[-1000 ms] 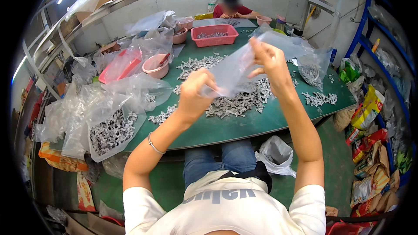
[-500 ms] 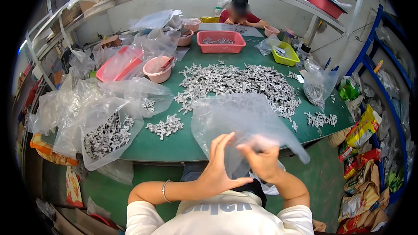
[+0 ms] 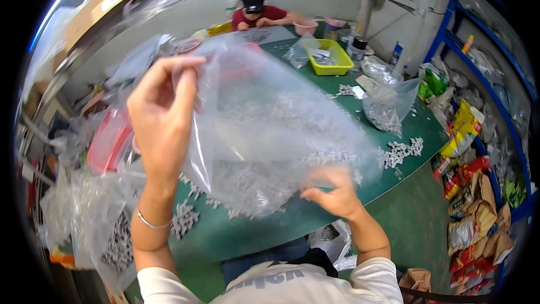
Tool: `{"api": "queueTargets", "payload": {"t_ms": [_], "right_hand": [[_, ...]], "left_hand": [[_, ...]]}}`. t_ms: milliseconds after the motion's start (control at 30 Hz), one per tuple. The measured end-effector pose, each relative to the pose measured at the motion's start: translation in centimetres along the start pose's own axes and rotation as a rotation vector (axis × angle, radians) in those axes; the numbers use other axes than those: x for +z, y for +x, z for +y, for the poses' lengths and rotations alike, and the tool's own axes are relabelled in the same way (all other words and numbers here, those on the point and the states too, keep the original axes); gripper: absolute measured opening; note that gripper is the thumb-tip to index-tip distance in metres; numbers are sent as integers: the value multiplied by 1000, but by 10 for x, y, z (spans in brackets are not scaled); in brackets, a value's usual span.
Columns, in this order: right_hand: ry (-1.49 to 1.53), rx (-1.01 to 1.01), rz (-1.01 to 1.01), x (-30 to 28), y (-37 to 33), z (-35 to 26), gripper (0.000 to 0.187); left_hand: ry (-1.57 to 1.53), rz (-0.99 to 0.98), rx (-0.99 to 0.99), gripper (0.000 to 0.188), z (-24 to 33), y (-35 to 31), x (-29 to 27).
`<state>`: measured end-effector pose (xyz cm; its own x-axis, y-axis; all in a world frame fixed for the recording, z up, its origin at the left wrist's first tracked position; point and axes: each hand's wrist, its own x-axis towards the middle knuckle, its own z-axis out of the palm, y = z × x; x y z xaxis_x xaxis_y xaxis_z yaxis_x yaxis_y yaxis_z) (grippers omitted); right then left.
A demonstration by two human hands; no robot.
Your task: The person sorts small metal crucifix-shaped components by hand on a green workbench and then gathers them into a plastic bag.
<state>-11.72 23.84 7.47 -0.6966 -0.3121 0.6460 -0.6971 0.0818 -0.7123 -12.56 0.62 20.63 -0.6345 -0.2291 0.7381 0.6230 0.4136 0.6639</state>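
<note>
A large clear plastic bag (image 3: 253,84) hangs spread out above the table. My left hand (image 3: 163,118) is raised and shut on the bag's upper edge, thumb against fingers. My right hand (image 3: 337,194) is low, beside the bag's bottom edge near the table's front; its fingers are smeared by motion, so its grip is unclear. Through the film shows a broad heap of small grey metal-looking parts, partly veiled by the bag. Smaller clusters of grey parts (image 3: 184,219) lie bare at the left, and more parts (image 3: 402,152) lie at the right.
Filled clear bags stand at right (image 3: 385,115) and left (image 3: 115,247). A yellow-green basket (image 3: 333,68) and a pink tray (image 3: 108,141) sit on the green table (image 3: 225,242). Across it, a person in a black cap (image 3: 259,17) works. A blue rack (image 3: 450,39) stands right.
The bag has gone from low at the table's front edge to raised and spread upright. My left hand has risen up and left onto its edge. My view has shifted right.
</note>
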Motion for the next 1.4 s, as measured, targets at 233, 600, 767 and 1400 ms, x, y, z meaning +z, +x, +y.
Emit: {"api": "queueTargets", "payload": {"t_ms": [233, 600, 767, 1400], "right_hand": [[-1177, 575, 666, -170, -12, 192, 124], [-1096, 715, 681, -227, 72, 301, 92], [-1048, 431, 1158, -258, 102, 309, 21], [1695, 601, 589, -316, 173, 24, 16]], "left_hand": [[70, 93, 88, 11, -41, 117, 91], [168, -147, 99, 18, -83, 125, 189], [197, -199, 17, 14, -87, 123, 213], [-141, -397, -160, 18, -43, 92, 323]]}}
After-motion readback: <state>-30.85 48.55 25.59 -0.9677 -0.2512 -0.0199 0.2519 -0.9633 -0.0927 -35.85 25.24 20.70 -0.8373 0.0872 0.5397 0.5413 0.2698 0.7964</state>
